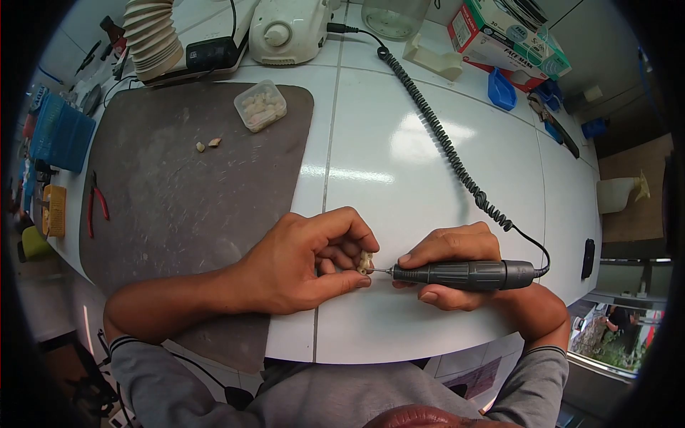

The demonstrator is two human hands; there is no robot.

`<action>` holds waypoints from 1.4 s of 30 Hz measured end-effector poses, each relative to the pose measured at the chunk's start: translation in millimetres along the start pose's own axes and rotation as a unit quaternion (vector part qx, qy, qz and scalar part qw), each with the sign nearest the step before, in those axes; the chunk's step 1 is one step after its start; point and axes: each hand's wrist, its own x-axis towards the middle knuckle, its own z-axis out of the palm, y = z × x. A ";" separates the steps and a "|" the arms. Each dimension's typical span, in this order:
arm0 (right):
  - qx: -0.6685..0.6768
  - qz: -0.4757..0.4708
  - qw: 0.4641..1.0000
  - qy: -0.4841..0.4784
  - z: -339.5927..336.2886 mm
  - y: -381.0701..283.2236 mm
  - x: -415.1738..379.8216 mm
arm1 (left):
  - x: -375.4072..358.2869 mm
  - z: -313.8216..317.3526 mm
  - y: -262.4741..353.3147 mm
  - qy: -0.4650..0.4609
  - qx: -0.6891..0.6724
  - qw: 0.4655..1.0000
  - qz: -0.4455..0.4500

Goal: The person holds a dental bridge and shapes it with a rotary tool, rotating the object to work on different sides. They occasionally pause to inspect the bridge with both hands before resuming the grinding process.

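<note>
Between its thumb and index finger, my left hand point(314, 260) grips a small cream-coloured piece point(364, 262). My right hand point(453, 264) is wrapped round a black rotary handpiece point(471, 275), held level. The handpiece's thin metal tip points left and meets the small piece, or lies right beside it. A coiled black cord point(442, 135) runs from the handpiece's rear up to a white control box point(285, 32) at the back.
A clear tub point(261, 105) of pale pieces stands on the brown mat point(193, 192), near two small loose fragments point(207, 145). Red-handled pliers point(97, 203) lie at the mat's left. A ribbed hose point(152, 39), blue trays point(501, 90) and mask boxes point(503, 43) are at the back.
</note>
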 end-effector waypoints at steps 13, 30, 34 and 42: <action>-0.012 0.012 1.000 0.011 2.0 -3.1 1.2 | -1.2 -0.5 1.1 -0.007 -0.025 1.000 -0.003; -0.069 -0.024 0.997 0.001 1.3 -2.2 2.8 | 0.9 -1.7 5.7 -0.011 -0.033 0.999 -0.031; -0.056 -0.024 0.998 0.024 1.8 -2.2 0.9 | 0.3 -1.3 4.8 -0.008 -0.021 0.999 -0.027; -0.041 -0.013 0.999 0.023 1.9 -1.4 0.1 | 0.5 -0.6 2.0 -0.005 -0.008 1.000 -0.014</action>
